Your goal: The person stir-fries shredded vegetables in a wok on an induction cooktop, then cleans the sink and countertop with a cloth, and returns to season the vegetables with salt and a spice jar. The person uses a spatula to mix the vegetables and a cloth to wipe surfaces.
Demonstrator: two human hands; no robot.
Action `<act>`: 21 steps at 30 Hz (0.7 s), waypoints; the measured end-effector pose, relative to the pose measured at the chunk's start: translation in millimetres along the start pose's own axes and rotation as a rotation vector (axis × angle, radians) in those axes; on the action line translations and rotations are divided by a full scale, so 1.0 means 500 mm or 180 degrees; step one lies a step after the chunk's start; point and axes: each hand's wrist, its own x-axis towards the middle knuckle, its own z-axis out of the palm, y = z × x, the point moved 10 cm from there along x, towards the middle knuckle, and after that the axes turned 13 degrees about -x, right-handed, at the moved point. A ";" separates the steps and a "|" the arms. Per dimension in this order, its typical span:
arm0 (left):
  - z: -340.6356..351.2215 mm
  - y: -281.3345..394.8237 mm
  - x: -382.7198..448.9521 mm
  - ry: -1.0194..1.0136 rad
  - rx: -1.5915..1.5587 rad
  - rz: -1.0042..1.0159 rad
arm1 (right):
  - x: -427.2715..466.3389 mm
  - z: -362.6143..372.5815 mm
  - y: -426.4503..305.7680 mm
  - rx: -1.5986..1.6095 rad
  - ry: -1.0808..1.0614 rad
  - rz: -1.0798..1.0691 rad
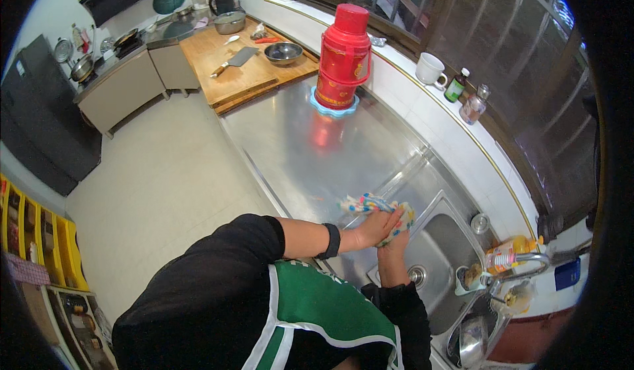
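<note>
Both of my hands grip a white cloth with coloured dots (367,203) at the left rim of the stainless steel sink (436,256). My left hand (378,229) has its fingers over the bunched cloth, and a dark band is on that wrist. Close against it, my right hand (395,243) holds the cloth from the sink side, its fingers mostly hidden. One end of the cloth hangs over the steel counter (297,157).
A red thermos flask (345,58) stands on a light blue mat. Beyond it, a wooden cutting board (237,80) bears a cleaver (242,57) and a metal bowl (283,53). A curved faucet (532,258) and an orange bottle (517,246) are at the sink's right. A white mug (430,67) sits on the windowsill.
</note>
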 end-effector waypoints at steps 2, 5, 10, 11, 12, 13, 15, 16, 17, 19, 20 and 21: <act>0.004 0.009 -0.003 -0.0330 -0.0209 0.0190 | 0.007 -0.018 0.009 -0.0117 0.0265 0.0079; -0.009 0.039 -0.012 -0.0854 0.0841 0.0471 | 0.002 0.006 -0.010 -0.0112 0.0273 0.0083; -0.213 0.115 -0.049 0.0322 0.0229 0.0832 | -0.022 0.159 -0.061 -0.0306 -0.0654 0.0116; -0.273 0.130 -0.065 0.0772 0.0069 0.1049 | -0.031 0.204 -0.041 -0.0369 -0.0990 0.0419; -0.312 0.111 -0.063 0.0957 -0.0254 0.0744 | -0.043 0.244 -0.016 -0.0375 -0.1264 0.0720; -0.318 0.082 -0.063 0.0586 -0.0888 0.0341 | -0.061 0.291 0.018 -0.0309 -0.1584 0.1033; -0.312 0.033 -0.080 -0.0223 -0.2148 -0.0498 | -0.073 0.377 0.125 -0.0348 -0.1501 0.1197; -0.370 -0.007 -0.102 0.0274 -0.2153 -0.0879 | -0.071 0.427 0.162 -0.0388 -0.1537 0.1081; -0.431 -0.019 -0.119 0.0603 -0.2228 -0.0817 | -0.068 0.477 0.193 -0.0447 -0.1547 0.0794; -0.576 -0.041 -0.155 0.1262 -0.2218 -0.0718 | -0.061 0.585 0.253 -0.0577 -0.1620 0.0251; -0.637 -0.041 -0.175 0.1587 -0.2763 -0.0445 | -0.059 0.642 0.282 -0.0638 -0.1663 -0.0015; -0.700 -0.059 -0.198 0.1714 -0.2535 -0.0602 | -0.058 0.693 0.311 -0.0709 -0.1703 -0.0244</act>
